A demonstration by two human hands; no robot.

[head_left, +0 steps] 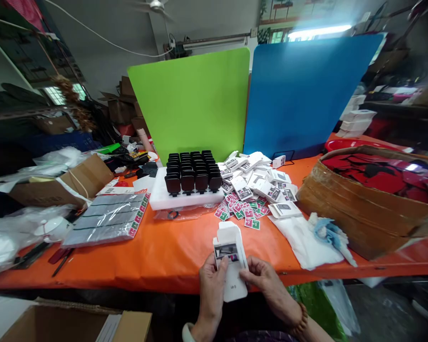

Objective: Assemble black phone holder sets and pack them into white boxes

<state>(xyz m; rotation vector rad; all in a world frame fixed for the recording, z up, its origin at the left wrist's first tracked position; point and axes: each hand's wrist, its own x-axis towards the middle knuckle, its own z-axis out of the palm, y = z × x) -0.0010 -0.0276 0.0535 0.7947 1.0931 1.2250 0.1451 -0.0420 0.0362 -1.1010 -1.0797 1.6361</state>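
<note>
Orange desk [171, 251] full of packing stuff, and you've got one little box in hand.

Behind it stand the green board [194, 102] and blue board [303, 92], then the cardboard box [364, 204] of red pieces on the right, the white tray [185, 194] of black parts mid-desk and the pile of small boxes [260, 183] beside it. At the near edge your left hand [212, 285] and right hand [266, 280] are both clamped on the small white box [231, 263], flap open, upright.

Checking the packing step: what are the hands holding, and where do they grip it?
Both hold one small white box, flap open: left hand on its left edge, right hand on its right edge.
</note>
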